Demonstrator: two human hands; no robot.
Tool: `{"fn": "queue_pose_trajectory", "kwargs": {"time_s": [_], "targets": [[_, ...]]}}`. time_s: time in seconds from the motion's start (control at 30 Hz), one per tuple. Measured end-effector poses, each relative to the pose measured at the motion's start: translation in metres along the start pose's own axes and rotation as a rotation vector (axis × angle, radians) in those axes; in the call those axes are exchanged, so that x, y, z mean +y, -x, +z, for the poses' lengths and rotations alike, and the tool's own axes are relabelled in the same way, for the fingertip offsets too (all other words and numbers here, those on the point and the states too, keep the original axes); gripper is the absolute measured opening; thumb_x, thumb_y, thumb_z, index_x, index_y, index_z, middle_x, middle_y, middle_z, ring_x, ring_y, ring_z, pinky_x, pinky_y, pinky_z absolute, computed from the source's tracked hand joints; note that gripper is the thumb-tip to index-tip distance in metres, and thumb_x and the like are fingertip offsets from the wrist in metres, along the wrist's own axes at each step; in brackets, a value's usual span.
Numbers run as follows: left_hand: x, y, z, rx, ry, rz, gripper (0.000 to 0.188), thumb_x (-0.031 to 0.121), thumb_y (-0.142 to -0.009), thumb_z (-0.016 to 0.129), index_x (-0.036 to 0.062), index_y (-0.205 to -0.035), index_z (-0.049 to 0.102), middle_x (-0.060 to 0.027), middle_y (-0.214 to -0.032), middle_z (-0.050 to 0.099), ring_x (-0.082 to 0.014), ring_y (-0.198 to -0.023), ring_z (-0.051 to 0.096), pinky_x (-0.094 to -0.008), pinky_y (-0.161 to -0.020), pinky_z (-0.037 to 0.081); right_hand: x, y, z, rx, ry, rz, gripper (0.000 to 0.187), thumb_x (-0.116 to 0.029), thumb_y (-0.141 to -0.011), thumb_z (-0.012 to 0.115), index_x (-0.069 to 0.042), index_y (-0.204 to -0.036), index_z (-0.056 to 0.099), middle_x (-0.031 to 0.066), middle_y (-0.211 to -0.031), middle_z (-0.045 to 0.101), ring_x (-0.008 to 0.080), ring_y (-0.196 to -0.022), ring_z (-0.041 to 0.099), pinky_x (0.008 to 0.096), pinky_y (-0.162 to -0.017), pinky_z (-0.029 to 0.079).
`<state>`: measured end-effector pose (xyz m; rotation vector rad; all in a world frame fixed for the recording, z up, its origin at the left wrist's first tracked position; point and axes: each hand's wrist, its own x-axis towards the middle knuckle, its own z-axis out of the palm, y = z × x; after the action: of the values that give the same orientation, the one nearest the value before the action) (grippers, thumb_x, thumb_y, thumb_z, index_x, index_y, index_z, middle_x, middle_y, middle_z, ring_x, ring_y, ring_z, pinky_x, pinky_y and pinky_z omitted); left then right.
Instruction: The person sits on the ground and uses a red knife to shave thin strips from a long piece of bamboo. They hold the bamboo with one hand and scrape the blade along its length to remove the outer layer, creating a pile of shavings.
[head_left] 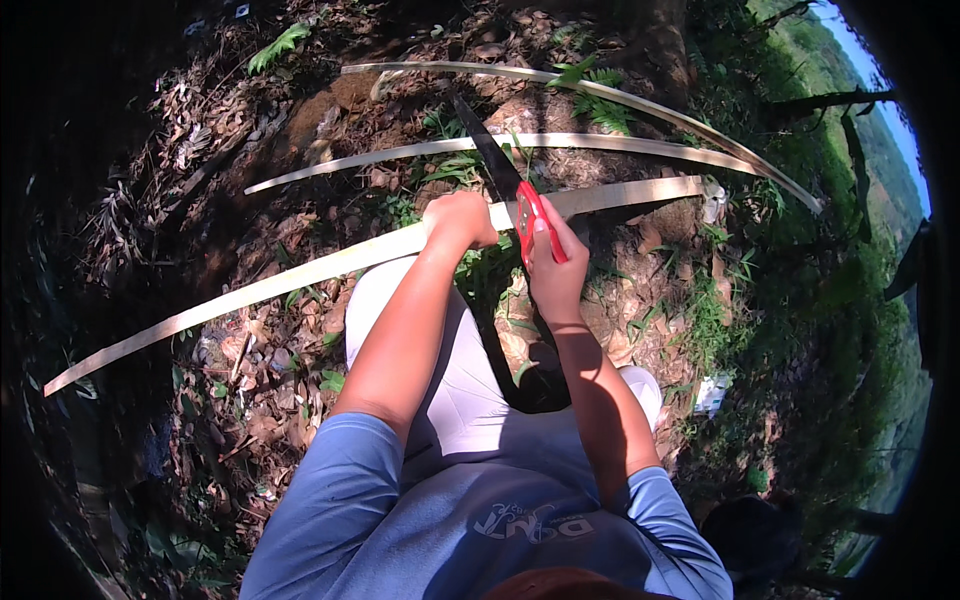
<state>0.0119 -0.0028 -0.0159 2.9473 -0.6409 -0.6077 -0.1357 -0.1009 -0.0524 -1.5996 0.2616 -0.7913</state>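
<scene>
A long pale wooden strip (330, 263) runs across in front of me, over my knee. My left hand (460, 219) is closed around it near its middle. In my right hand (561, 270) is a hand saw with a red handle (529, 215), fingers wrapped round the grip. Its dark blade (486, 143) points away and to the left, lying across the strip just right of my left hand. Whether the teeth touch the wood I cannot tell.
Farther off on the ground lie a second pale strip (400, 151) and a third one (480, 69); their right ends meet. Dry leaves (270, 400) and green plants cover the soil. A small white packet (711, 395) lies at right, and the ground gives way to a green slope beyond.
</scene>
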Motion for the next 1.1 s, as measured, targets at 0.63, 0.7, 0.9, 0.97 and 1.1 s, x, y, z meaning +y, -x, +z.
{"fn": "queue_pose_trajectory", "kwargs": {"time_s": [0.63, 0.7, 0.9, 0.97, 1.1], "targets": [[-0.002, 0.003, -0.002, -0.068, 0.039, 0.012, 0.038, 0.015, -0.07, 0.071, 0.0039, -0.103, 0.085, -0.0179, -0.113, 0.082, -0.0338, -0.108, 0.08, -0.0421, -0.093, 0.063, -0.064, 0.193, -0.142, -0.054, 0.119, 0.43, 0.053, -0.022, -0.111, 0.058, 0.007, -0.155, 0.056, 0.0015, -0.098, 0.07, 0.0065, -0.077, 0.059, 0.0254, -0.069, 0.05], [-0.011, -0.002, -0.002, -0.075, 0.005, -0.01, 0.041, 0.018, -0.07, 0.076, 0.0074, -0.109, 0.084, -0.0131, -0.114, 0.082, -0.0292, -0.106, 0.081, -0.0401, -0.088, 0.065, -0.073, 0.213, -0.16, -0.096, 0.175, 0.327, 0.055, -0.025, -0.112, 0.057, 0.008, -0.156, 0.054, -0.0006, -0.087, 0.063, 0.004, -0.068, 0.052, 0.0239, -0.063, 0.044], [-0.015, -0.001, 0.001, -0.048, 0.053, -0.017, 0.038, 0.015, -0.069, 0.073, 0.007, -0.104, 0.085, -0.0161, -0.112, 0.082, -0.0327, -0.106, 0.08, -0.0417, -0.09, 0.063, -0.11, 0.196, -0.142, -0.041, 0.15, 0.358, 0.053, -0.024, -0.111, 0.058, 0.008, -0.153, 0.057, 0.0, -0.088, 0.066, 0.0028, -0.068, 0.052, 0.022, -0.064, 0.044], [-0.003, 0.004, -0.001, -0.056, 0.056, 0.003, 0.037, 0.015, -0.069, 0.071, 0.0061, -0.102, 0.085, -0.0183, -0.113, 0.082, -0.0349, -0.105, 0.08, -0.0433, -0.092, 0.063, -0.109, 0.181, -0.128, -0.024, 0.146, 0.384, 0.052, -0.024, -0.111, 0.059, 0.006, -0.153, 0.059, -0.0026, -0.085, 0.065, 0.002, -0.067, 0.051, 0.0213, -0.063, 0.043], [-0.01, 0.005, -0.006, -0.038, 0.044, -0.009, 0.038, 0.017, -0.07, 0.071, 0.0054, -0.103, 0.085, -0.0201, -0.113, 0.081, -0.0352, -0.107, 0.08, -0.0436, -0.094, 0.063, -0.055, 0.104, -0.08, -0.077, 0.07, 0.315, 0.048, -0.021, -0.111, 0.06, 0.0, -0.154, 0.06, -0.0031, -0.09, 0.066, 0.0027, -0.074, 0.055, 0.0218, -0.066, 0.046]]}}
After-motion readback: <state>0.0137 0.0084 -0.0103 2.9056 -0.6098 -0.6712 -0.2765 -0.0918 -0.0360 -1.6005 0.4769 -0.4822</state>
